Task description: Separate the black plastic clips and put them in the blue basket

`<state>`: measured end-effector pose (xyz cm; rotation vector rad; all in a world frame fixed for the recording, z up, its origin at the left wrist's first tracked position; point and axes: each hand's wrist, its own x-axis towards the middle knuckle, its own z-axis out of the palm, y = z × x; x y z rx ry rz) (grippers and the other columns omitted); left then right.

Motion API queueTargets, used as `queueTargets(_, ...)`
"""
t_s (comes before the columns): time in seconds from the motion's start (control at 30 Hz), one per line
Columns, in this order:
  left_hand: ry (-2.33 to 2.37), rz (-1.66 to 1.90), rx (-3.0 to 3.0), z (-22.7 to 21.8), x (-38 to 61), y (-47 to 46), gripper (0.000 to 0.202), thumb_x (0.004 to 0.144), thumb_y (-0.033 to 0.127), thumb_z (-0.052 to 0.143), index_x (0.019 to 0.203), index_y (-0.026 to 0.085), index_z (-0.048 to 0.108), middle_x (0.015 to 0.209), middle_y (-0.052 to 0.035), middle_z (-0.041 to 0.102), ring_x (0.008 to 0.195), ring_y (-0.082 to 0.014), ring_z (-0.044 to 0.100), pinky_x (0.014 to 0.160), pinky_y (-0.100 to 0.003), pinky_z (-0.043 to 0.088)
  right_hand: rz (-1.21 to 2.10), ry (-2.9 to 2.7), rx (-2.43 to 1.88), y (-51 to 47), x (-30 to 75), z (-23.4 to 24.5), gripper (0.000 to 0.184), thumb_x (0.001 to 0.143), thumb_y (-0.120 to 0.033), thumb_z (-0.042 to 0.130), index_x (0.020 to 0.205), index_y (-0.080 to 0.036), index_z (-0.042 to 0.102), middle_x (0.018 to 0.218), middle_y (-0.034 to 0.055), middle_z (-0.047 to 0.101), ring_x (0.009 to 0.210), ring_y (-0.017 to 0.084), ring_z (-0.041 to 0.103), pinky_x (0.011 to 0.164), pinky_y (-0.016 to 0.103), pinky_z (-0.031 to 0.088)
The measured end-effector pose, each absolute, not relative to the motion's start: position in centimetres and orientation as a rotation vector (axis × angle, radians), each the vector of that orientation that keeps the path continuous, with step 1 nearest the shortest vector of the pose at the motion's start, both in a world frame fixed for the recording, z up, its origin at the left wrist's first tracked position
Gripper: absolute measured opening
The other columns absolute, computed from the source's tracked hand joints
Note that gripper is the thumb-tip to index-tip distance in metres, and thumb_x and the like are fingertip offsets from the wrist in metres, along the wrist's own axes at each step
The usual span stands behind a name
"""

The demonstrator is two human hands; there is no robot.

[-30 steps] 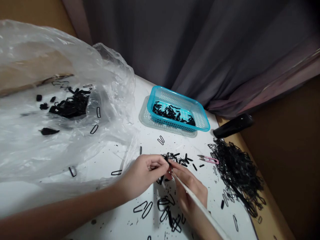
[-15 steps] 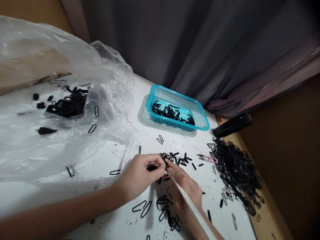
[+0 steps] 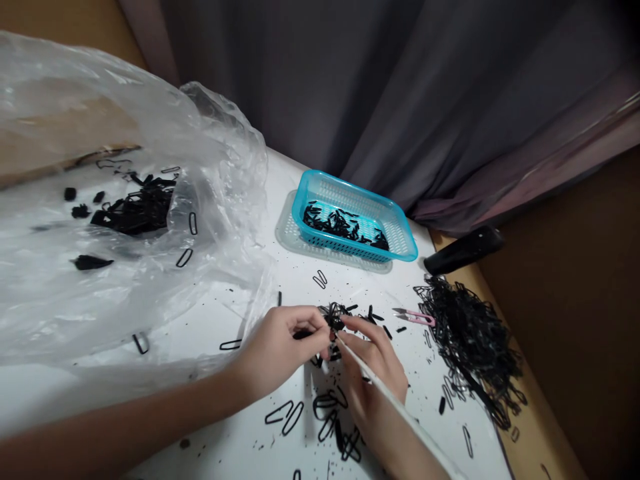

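My left hand (image 3: 285, 343) is closed in a pinch above the white table (image 3: 235, 413), with a small black piece (image 3: 301, 334) partly hidden among its fingers. Close beside it is my right hand (image 3: 373, 367), its index finger raised and the other fingers curled. A long thin white strip (image 3: 395, 403) runs from between the right thumb and fingers back over the wrist; whether it is stiff or soft is unclear. Black loops and short bars (image 3: 334, 317) lie in a small heap just beyond the fingertips. More black loops (image 3: 327, 423) are scattered below the hands.
A turquoise basket (image 3: 407, 243) holding black pieces stands at the back. Clear plastic sheeting (image 3: 220, 173) covers the left side. Pink-handled snips (image 3: 423, 318) lie beside a large tangle of black loops (image 3: 475, 340) on the right. A black cylinder (image 3: 465, 250) rests behind them.
My right index finger has lifted and moved slightly right, away from the left fingertips. The white strip's lower end has swung right. My left hand has hardly moved.
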<state>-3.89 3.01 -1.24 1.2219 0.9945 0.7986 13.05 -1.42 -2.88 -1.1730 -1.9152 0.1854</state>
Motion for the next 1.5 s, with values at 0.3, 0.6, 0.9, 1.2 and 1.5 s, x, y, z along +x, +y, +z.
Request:
queueTargets(0.3, 0.922, 0.757, 1.165, -1.4, -4.1, 3.3, 0.014, 0.077, 0.016, 0.054, 0.065, 0.019, 0.061, 0.061, 0.0027, 0.068, 0.063, -0.0140, 0.062, 0.066, -0.026, 0.044, 0.255, -1.958, -1.072, -1.4, 12.9, -2.4, 0.039, 0.092, -0.008, 0.052, 0.126, -0.026, 0.055, 0.120, 0.0110, 0.068, 0.112, 0.023, 0.065, 0.087, 0.043, 0.059)
queueTargets(0.6, 0.943, 0.671, 1.244, -1.4, -3.6, 2.4, 0.013, 0.077, 0.018, 0.056, 0.068, 0.020, 0.065, 0.061, 0.0018, 0.069, 0.064, -0.0156, 0.061, 0.067, -0.029, 0.046, 0.568, -1.483, -1.354, 0.3, 15.0, -1.8, 0.015, 0.094, -0.021, 0.055, 0.103, -0.020, 0.066, 0.099, 0.0086, 0.073, 0.090, 0.021, 0.073, 0.076, 0.037, 0.063)
queueTargets(0.9, 0.874, 0.754, 1.160, -1.1, -3.8, 3.0, 0.020, 0.087, 0.027, 0.056, 0.069, 0.020, 0.060, 0.067, 0.0019, 0.068, 0.067, -0.0141, 0.058, 0.083, -0.032, 0.048, 0.631, -1.399, -1.274, 0.2, 14.9, -0.5, 0.008, 0.091, -0.020, 0.061, 0.093, -0.021, 0.068, 0.095, 0.0048, 0.067, 0.085, 0.016, 0.065, 0.063, 0.025, 0.058)
queueTargets(1.2, 0.870, 0.778, 1.161, -1.2, -3.8, 3.0, 0.017, 0.086, 0.033, 0.060, 0.077, 0.019, 0.063, 0.056, 0.0039, 0.059, 0.057, -0.0121, 0.052, 0.061, -0.025, 0.042, 0.958, -1.478, -1.079, -0.5, 14.3, -0.4, 0.013, 0.092, -0.018, 0.059, 0.099, -0.024, 0.068, 0.109, 0.0071, 0.070, 0.097, 0.020, 0.069, 0.070, 0.031, 0.064)
queueTargets(1.5, 0.886, 0.756, 1.155, -1.5, -3.9, 3.0, 0.025, 0.087, 0.040, 0.063, 0.081, 0.017, 0.070, 0.065, 0.0033, 0.061, 0.058, -0.0101, 0.048, 0.055, -0.022, 0.033, 0.979, -1.469, -1.114, -0.7, 14.5, -0.5, 0.010, 0.092, -0.021, 0.060, 0.099, -0.024, 0.067, 0.104, 0.0054, 0.072, 0.092, 0.018, 0.071, 0.076, 0.031, 0.063)
